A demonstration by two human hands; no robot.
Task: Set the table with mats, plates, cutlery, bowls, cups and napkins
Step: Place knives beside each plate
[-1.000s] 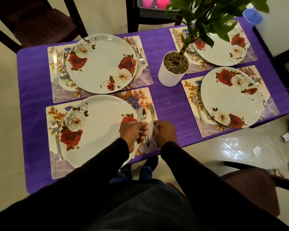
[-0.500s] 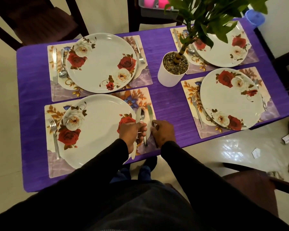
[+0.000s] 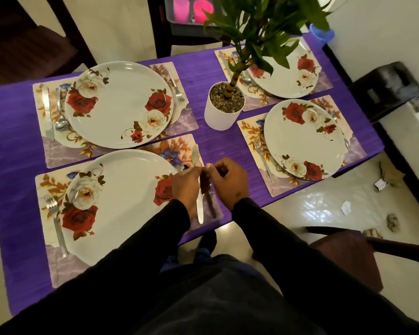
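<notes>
Purple table [image 3: 223,151] laid with four floral mats, one rose-patterned plate on each. Near-left mat [image 3: 58,274] carrying the near-left plate [image 3: 121,213], with a fork [image 3: 57,226] lying on the mat's left side, just beside the plate rim. Left hand [image 3: 186,187] over the right edge of that plate, fingers curled and pinching a knife [image 3: 200,209]; knife running lengthwise along the mat's right side, blade end visible beyond the fingers, handle end toward the table's near edge. Right hand [image 3: 230,182] just beside the left hand, fingers curled, fingertips meeting it at the cutlery; a darker second piece [image 3: 212,206] lying just right of the knife under this hand, type not discernible, and hold on it not discernible. Far-left mat [image 3: 179,126] holding a plate [image 3: 120,105], a knife [image 3: 47,112] and spoon [image 3: 61,112] on its left side, a fork [image 3: 176,87] on its right. Near-right mat [image 3: 276,184] holding a plate [image 3: 305,139] with a fork [image 3: 263,160] on its left. Far-right plate [image 3: 290,76] partly hidden behind plant leaves. White pot [image 3: 221,114] with pebbles and a green plant standing between the left and right settings. Blue cup [image 3: 321,36] at the far-right table corner. Dark chairs around the table; paper scraps on the floor to the right.
</notes>
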